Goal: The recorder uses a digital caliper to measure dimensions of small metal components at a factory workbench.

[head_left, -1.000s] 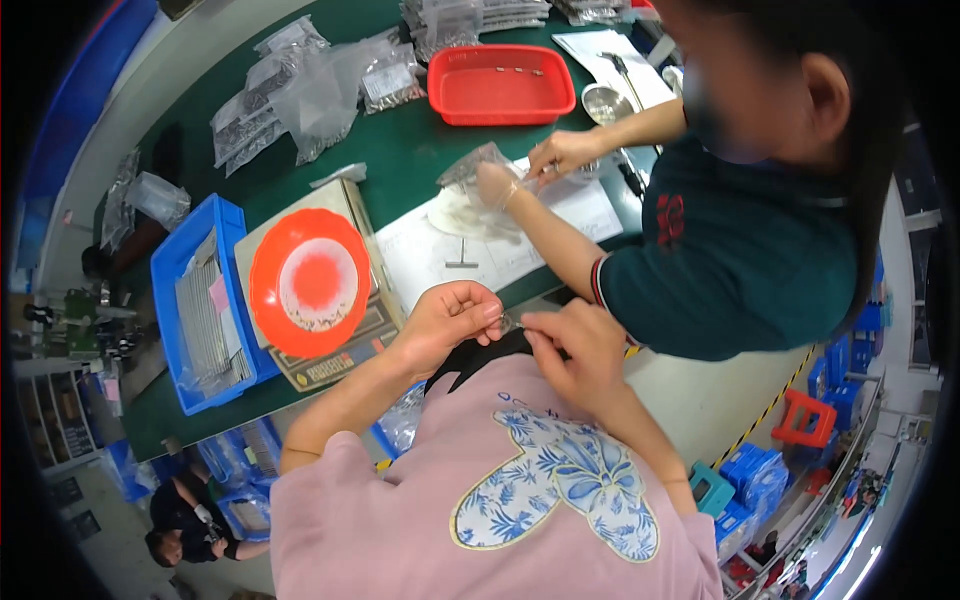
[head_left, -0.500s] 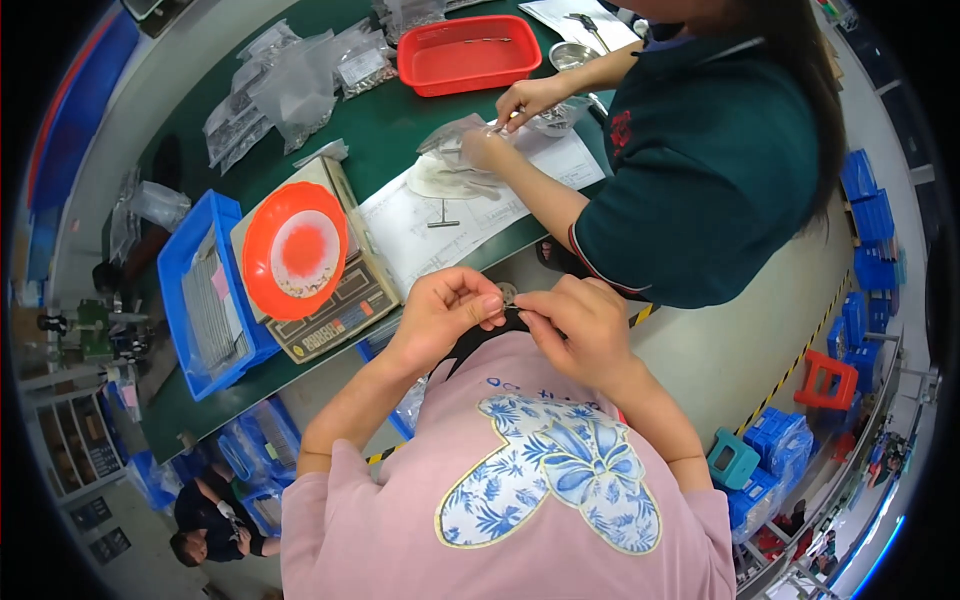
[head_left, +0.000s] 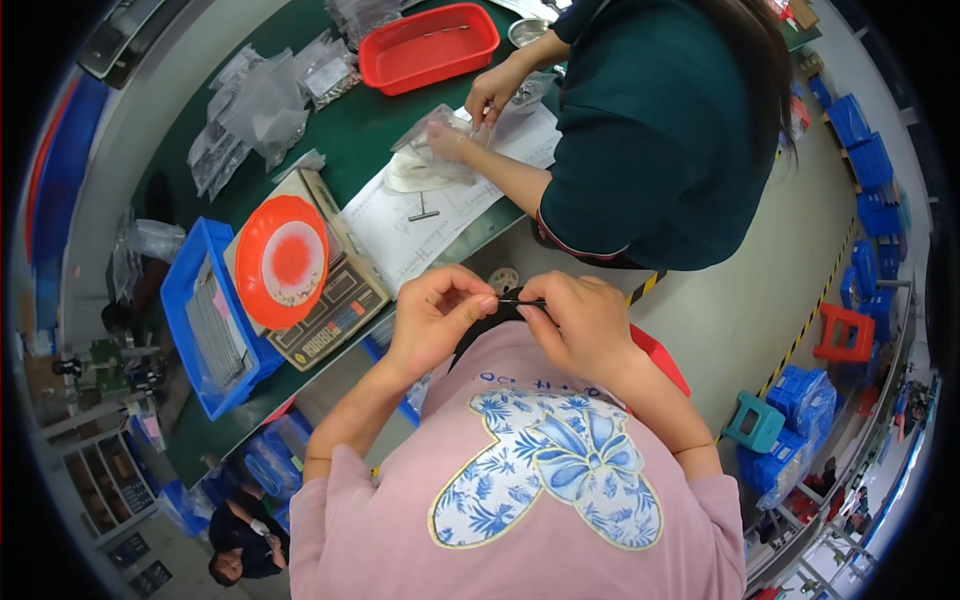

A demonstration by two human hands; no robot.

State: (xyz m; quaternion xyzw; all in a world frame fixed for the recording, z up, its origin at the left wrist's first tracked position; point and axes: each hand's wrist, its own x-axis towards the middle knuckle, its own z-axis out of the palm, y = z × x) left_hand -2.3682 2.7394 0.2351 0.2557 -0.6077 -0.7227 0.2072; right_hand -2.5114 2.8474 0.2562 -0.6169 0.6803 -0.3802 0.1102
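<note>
My left hand (head_left: 440, 318) and my right hand (head_left: 582, 322) meet in front of my pink shirt, fingertips pinched together. Between them runs a thin, dark, pin-like piece (head_left: 509, 301), with one end in each hand. It is too small to tell its exact kind. To the left of my hands stands a counting scale (head_left: 335, 318) with a round orange-red dish (head_left: 256, 275) on top. Small light bits (head_left: 290, 297) lie in the dish's lower part.
Beside the scale is a blue tray (head_left: 180, 290) of grey strips. Across the green table (head_left: 350, 150) a co-worker in dark green (head_left: 660, 150) handles a clear bag (head_left: 430, 128) above paper drawings (head_left: 385, 235). A T-shaped tool (head_left: 424, 215), plastic bags (head_left: 270, 110) and a red tub (head_left: 430, 52) lie farther off.
The whole view has shifted, so the table and co-worker appear farther left. My hands stay pinched together, and the thin piece shows more clearly as a line between them.
</note>
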